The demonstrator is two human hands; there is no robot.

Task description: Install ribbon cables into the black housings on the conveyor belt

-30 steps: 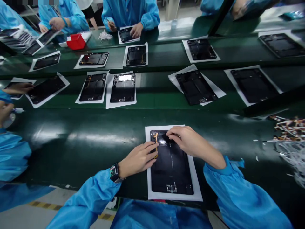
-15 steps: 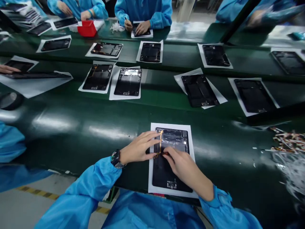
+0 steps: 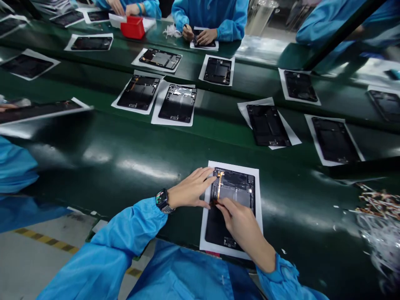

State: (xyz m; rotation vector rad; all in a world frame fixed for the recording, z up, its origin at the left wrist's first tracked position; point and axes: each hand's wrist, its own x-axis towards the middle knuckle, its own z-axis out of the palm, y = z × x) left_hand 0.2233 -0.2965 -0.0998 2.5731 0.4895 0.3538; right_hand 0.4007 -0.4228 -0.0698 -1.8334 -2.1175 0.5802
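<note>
Both hands work on one open tablet chassis [image 3: 233, 196], lying on a white sheet [image 3: 231, 208] at the near edge of the belt. Left hand [image 3: 192, 189] lies nearly flat, fingers loosely spread, fingertips on the chassis's left edge; it grips nothing. Right hand [image 3: 242, 223] covers the chassis's lower middle, thumb and forefinger pinched at the lower end of an orange flex strip [image 3: 219, 185]; whether they actually hold the strip cannot be told. Smartwatch [image 3: 161, 198] on the left wrist, blue sleeves on both arms.

Hidden: the strip's lower end under the fingers; the chassis's near corner behind the right forearm.

Surface: glossy dark green conveyor belt [image 3: 125, 158], in stepped lanes running away from the hands. Beyond the hands, about eleven more chassis on white sheets, several cut off by the frame. Right of the right hand, a blurred heap of scraps [image 3: 379, 208]. Far beyond the left hand, one red box [image 3: 133, 27]. Across the belt, two people in blue coats, hands [image 3: 206, 36] on a chassis; heads cut off.
</note>
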